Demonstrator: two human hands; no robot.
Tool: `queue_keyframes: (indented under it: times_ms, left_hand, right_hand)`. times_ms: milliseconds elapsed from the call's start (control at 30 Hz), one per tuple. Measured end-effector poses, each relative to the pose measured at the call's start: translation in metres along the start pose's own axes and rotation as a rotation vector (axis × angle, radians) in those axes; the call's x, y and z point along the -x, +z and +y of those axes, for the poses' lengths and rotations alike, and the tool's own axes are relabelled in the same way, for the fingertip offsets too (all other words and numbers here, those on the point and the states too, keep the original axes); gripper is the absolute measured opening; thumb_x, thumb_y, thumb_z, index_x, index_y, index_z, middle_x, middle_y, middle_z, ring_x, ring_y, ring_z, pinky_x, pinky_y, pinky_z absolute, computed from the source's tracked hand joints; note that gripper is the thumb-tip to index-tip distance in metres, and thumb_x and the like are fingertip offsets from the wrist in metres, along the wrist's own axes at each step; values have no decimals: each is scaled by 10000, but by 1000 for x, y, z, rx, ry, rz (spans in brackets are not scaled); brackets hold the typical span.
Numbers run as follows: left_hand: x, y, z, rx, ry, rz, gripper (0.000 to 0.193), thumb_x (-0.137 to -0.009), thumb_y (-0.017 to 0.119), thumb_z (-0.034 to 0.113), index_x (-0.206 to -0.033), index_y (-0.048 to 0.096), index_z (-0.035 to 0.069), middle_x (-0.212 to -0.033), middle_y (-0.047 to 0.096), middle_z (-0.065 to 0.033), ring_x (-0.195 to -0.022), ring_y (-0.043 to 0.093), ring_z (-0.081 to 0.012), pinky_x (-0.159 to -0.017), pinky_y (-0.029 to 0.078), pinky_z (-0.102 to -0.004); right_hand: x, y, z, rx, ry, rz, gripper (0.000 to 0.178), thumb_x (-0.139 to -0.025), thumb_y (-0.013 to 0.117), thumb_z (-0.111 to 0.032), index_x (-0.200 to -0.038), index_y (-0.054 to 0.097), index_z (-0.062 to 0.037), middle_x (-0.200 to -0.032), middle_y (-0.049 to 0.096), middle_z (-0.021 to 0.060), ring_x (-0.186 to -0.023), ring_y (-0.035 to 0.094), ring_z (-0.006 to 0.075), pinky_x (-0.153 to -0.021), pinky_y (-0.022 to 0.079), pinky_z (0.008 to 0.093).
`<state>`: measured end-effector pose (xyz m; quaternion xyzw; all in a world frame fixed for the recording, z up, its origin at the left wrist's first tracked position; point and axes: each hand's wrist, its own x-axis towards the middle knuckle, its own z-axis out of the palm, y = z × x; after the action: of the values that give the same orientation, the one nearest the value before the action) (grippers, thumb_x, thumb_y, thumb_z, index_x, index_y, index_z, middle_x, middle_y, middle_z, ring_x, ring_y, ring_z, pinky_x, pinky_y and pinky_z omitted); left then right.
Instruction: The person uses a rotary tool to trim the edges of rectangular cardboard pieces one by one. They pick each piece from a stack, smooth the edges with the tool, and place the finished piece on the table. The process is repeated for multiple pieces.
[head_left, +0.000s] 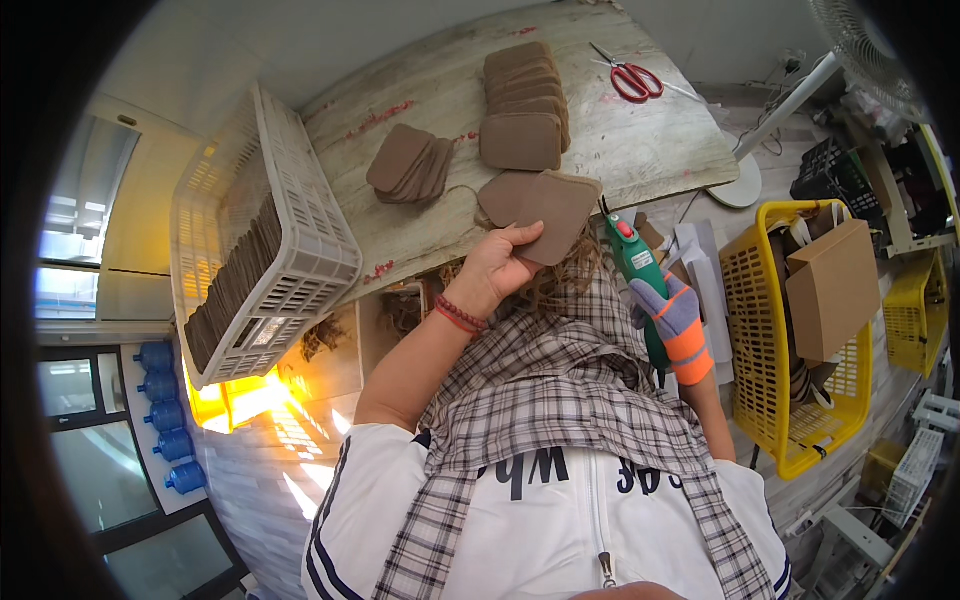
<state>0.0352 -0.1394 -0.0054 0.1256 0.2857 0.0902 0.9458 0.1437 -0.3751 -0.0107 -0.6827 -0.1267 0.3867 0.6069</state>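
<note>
My left hand [505,262], with red beads on its wrist, grips a flat brown panel [566,208] with rounded corners, thumb on top and the other fingers beneath. A similar brown piece [508,195] lies partly under it at the table edge. My right hand [676,318], in a grey and orange glove, is closed around a green handheld electric tool [636,262] with a red button. The tool's thin dark tip points up beside the panel's right corner; whether they touch I cannot tell. Brown trimmings [568,283] hang below the panel, over my checked apron.
On the table [400,255] lie a small stack of panels [408,165], a longer overlapping row [522,105] and red-handled scissors [636,84]. A white crate [305,215] of brown pieces stands left. To the right are a yellow basket [745,330] with a cardboard box [832,290] and a fan [868,55].
</note>
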Motion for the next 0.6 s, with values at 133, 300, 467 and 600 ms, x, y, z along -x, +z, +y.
queue_keyframes:
  times_ms: [133, 300, 467, 600]
  left_hand:
    - [-4, 30, -16, 58, 293, -87, 427, -853, 550, -73, -1248, 418, 20, -1247, 497, -116, -1166, 493, -271, -1035, 414, -413]
    - [-30, 40, -13, 212, 474, -219, 384, -838, 577, -66, -1193, 493, 57, -1198, 554, -77, -1128, 524, -240, -1019, 423, -396]
    - [-40, 43, -11, 249, 531, -211, 401, -830, 589, -66, -1188, 513, 96, -1187, 570, -54, -1117, 534, -227, -1010, 429, -384]
    - [-44, 42, -14, 242, 545, -230, 417, -828, 586, -72, -1198, 504, 102, -1188, 569, -56, -1115, 536, -231, -1004, 435, -392]
  right_hand:
    - [1, 7, -12, -32, -61, 61, 288, -825, 695, -231, -946, 576, 1, -647, 599, 37, -506, 562, 91, -458, 439, 217]
    - [5, 21, -30, -25, -128, 45, 279, -813, 709, -215, -941, 591, 3, -670, 612, 31, -519, 560, 76, -457, 428, 211]
    - [6, 28, -33, -48, -146, 38, 273, -811, 712, -191, -966, 590, -2, -682, 612, 17, -530, 548, 63, -466, 426, 202]
    - [8, 29, -38, -77, -139, 3, 285, -817, 704, -186, -1000, 579, -7, -687, 604, 14, -543, 546, 61, -471, 426, 199]
